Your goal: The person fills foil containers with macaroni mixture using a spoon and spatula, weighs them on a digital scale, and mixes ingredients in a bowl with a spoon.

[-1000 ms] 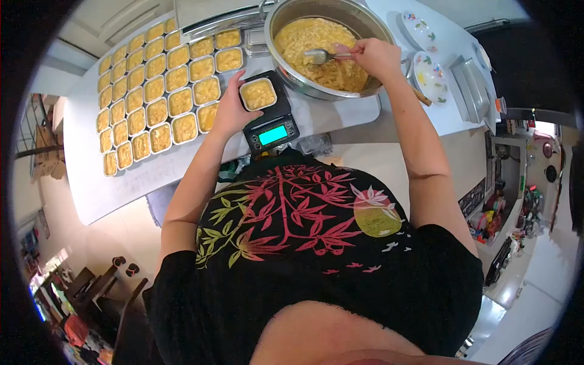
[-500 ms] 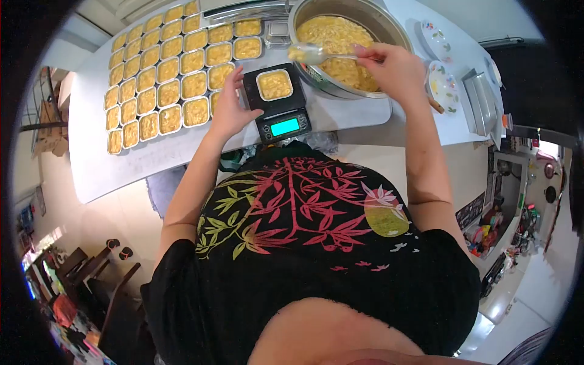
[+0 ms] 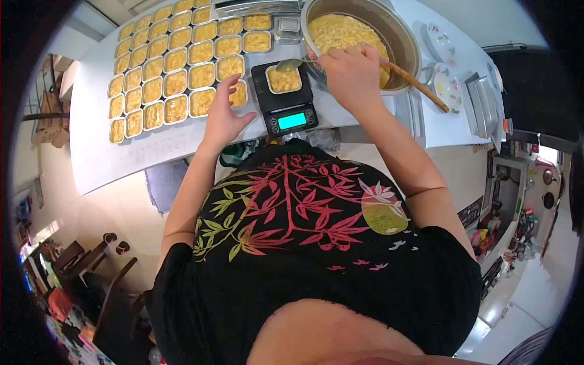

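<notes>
A small foil tray (image 3: pixel 284 79) filled with a yellow, chunky mixture sits on the black kitchen scale (image 3: pixel 283 103), whose display glows cyan. My right hand (image 3: pixel 354 78) grips a spoon (image 3: pixel 289 64), its bowl over the far edge of that tray. Left of the scale, my left hand (image 3: pixel 227 118) is held with fingers apart and nothing in it. Its fingertips overlap the nearest filled trays (image 3: pixel 201 101) in view; whether they touch cannot be made out. Behind my right hand stands a large pot (image 3: pixel 408 38) of the same yellow mixture, with a wooden handle (image 3: pixel 426 92) leaning over its rim.
Rows of filled foil trays (image 3: pixel 159 64) cover the left of the white table (image 3: pixel 159 159). A clear container (image 3: pixel 287 30) stands behind the scale. Flower-patterned plates (image 3: pixel 447 87) and stacked metal trays (image 3: pixel 479 104) lie to the right.
My right hand has moved left and nearer with the spoon, from over the pot to the tray on the scale. My left hand has drawn away from the scale.
</notes>
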Demonstrator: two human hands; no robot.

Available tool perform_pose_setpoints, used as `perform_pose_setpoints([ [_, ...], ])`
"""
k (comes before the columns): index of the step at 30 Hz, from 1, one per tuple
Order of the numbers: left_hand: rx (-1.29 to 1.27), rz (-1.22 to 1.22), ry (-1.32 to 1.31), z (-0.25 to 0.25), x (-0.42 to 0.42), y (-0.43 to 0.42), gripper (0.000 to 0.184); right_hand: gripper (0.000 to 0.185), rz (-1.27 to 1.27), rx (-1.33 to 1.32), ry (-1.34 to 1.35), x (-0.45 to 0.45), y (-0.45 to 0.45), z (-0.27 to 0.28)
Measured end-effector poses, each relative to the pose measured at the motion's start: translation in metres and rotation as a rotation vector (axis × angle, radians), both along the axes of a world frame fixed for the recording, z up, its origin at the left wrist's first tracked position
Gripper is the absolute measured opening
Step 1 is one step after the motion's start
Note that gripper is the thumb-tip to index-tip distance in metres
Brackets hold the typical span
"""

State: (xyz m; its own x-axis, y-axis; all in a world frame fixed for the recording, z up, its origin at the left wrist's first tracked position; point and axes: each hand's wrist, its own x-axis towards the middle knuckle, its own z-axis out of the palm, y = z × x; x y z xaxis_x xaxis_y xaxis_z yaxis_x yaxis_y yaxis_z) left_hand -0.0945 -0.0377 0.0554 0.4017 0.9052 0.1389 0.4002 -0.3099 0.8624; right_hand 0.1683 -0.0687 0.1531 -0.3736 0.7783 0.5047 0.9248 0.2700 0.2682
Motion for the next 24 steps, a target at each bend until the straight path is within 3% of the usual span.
perform_pose_setpoints([
  [13,0.050,0.005,0.023,-0.005,-0.004,-0.005,0.073,0.008,-0.262,-0.217,-0.086,0.003,0.002,0.019],
  [22,0.005,0.065,0.038,-0.004,-0.009,-0.007,0.072,0.022,-0.606,-0.428,0.325,0.067,-0.002,0.087],
  [24,0.001,0.087,0.026,-0.002,-0.010,-0.008,0.071,0.022,-0.662,-0.410,0.236,0.082,-0.002,0.087],
])
